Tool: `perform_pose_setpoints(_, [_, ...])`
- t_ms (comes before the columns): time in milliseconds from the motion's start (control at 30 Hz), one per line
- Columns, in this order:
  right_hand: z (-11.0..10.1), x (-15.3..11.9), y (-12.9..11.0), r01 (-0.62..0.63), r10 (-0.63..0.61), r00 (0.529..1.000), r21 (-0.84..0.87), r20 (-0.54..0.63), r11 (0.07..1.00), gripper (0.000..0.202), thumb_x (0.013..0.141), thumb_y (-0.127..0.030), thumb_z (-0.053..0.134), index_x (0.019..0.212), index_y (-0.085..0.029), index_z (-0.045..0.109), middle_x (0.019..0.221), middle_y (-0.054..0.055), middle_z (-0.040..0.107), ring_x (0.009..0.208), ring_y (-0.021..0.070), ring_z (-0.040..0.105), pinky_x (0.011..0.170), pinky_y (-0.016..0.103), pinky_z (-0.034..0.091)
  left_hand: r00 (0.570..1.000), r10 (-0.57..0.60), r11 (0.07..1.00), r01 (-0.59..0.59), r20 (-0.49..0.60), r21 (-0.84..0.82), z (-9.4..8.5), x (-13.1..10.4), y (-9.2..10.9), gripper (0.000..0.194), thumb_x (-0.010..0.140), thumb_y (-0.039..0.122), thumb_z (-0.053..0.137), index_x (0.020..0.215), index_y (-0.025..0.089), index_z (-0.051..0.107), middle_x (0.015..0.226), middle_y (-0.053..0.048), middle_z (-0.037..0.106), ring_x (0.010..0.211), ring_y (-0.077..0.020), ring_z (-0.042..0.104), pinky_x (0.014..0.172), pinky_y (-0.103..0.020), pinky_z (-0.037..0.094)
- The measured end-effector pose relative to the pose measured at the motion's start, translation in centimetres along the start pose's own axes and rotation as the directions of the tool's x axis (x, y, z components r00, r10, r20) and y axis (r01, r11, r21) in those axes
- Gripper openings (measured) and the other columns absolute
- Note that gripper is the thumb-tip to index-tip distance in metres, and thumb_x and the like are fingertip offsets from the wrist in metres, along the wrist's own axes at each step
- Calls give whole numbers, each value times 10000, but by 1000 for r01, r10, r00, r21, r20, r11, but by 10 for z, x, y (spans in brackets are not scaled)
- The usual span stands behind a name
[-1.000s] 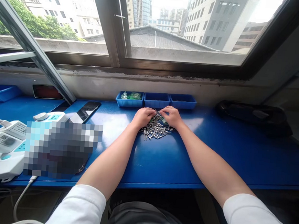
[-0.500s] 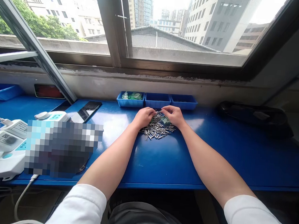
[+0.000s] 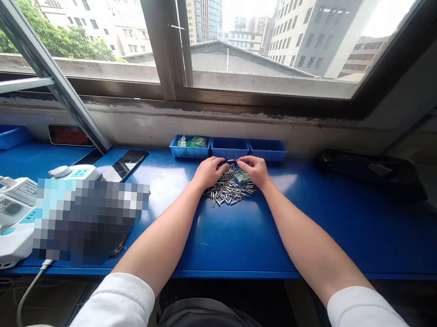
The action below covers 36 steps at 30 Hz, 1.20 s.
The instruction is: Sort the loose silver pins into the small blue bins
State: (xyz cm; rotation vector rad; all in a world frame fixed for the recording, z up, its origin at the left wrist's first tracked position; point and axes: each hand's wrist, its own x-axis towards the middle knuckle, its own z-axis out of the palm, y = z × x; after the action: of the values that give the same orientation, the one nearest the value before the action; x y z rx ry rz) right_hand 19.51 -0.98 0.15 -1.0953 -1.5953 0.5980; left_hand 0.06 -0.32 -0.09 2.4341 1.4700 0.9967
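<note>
Pinching a slim metal piece (image 3: 231,160) at its two ends, with left grip (image 3: 208,173) and right grip (image 3: 255,170) each closed on one end. Looking light, stiff and not fragile, but probably being smooth and slippery, and perhaps rolling under a careless pinch; so, calling for a hold by the ends, with fingertips only. Lying nearly level between left and right, at the centre of the frame, just above the pile of metal parts (image 3: 228,190) on the blue tabletop (image 3: 231,240), near a green packet (image 3: 242,177).

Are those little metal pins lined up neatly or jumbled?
Jumbled: the metal pins overlap in a loose heap, at many angles, on the blue table.
</note>
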Motion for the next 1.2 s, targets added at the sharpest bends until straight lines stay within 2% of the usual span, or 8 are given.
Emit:
perform_pose_setpoints(167, [-5, 3, 2, 20, -82, 966, -246, -245, 969, 314, 742, -370, 628, 991, -197, 708, 1011, 65, 695, 1014, 228, 581, 918, 371, 456, 995, -92, 993, 89, 39, 76, 1, 0, -2, 413, 874, 397, 465, 1208, 180, 573, 1190, -78, 615, 1083, -227, 568, 940, -323, 454])
perform_pose_setpoints(267, [-7, 6, 3, -36, -75, 954, -360, -289, 932, 370, 763, -354, 599, 1083, -185, 676, 1081, 69, 681, 1098, 240, 517, 990, 398, 404, 991, -106, 990, 99, 77, 96, 3, 1, -3, 383, 884, 381, 432, 1170, 190, 601, 1196, -71, 612, 1085, -224, 569, 950, -321, 450])
perform_pose_setpoints(367, [-7, 7, 3, -161, 31, 957, -436, -289, 886, 466, 767, -366, 586, 1203, -202, 610, 1238, 46, 612, 1152, 269, 446, 1007, 448, 366, 990, -105, 990, 95, 97, 109, 4, 2, -5, 364, 899, 357, 387, 1120, 200, 630, 1189, -63, 615, 1086, -217, 568, 958, -314, 443])
perform_pose_setpoints(500, [-6, 6, 3, -241, 158, 967, -518, -200, 821, 616, 738, -400, 604, 1324, -242, 498, 1444, 9, 408, 1192, 310, 376, 986, 500, 348, 989, -105, 989, 93, 104, 111, 4, 2, -4, 374, 900, 363, 374, 1112, 200, 635, 1182, -60, 619, 1079, -220, 570, 948, -320, 450])
perform_pose_setpoints(667, [-6, 6, 6, -177, 145, 984, -538, -102, 824, 652, 718, -414, 618, 1333, -244, 486, 1502, 34, 300, 1220, 337, 343, 984, 527, 329, 988, -109, 989, 97, 108, 112, 3, 2, -3, 376, 892, 391, 399, 1120, 206, 634, 1184, -64, 621, 1082, -220, 570, 951, -309, 443])
perform_pose_setpoints(867, [-2, 4, 9, 9, -52, 996, -474, -77, 880, 423, 743, -337, 610, 1154, -239, 643, 1369, 45, 500, 1197, 319, 402, 980, 523, 343, 990, -82, 993, 70, 118, 99, 3, 2, -3, 363, 878, 397, 428, 1084, 202, 655, 1140, -74, 644, 1065, -230, 577, 944, -320, 448])
perform_pose_setpoints(1100, [7, -2, 4, 181, -59, 962, -463, 265, 868, 258, 790, -366, 606, 1010, -286, 714, 1128, 10, 675, 1121, 280, 517, 997, 502, 341, 992, -47, 995, 36, 121, 93, 3, 2, -3, 328, 859, 386, 451, 984, 205, 694, 1050, -63, 666, 993, -214, 595, 916, -305, 461])
perform_pose_setpoints(1200, [7, -2, 7, 206, -53, 946, -468, 319, 859, 209, 783, -341, 610, 944, -293, 734, 1088, 2, 690, 1095, 266, 548, 978, 468, 383, 991, -49, 995, 37, 126, 98, 3, 2, -4, 325, 861, 390, 448, 979, 212, 694, 1047, -60, 667, 989, -212, 593, 902, -299, 464])
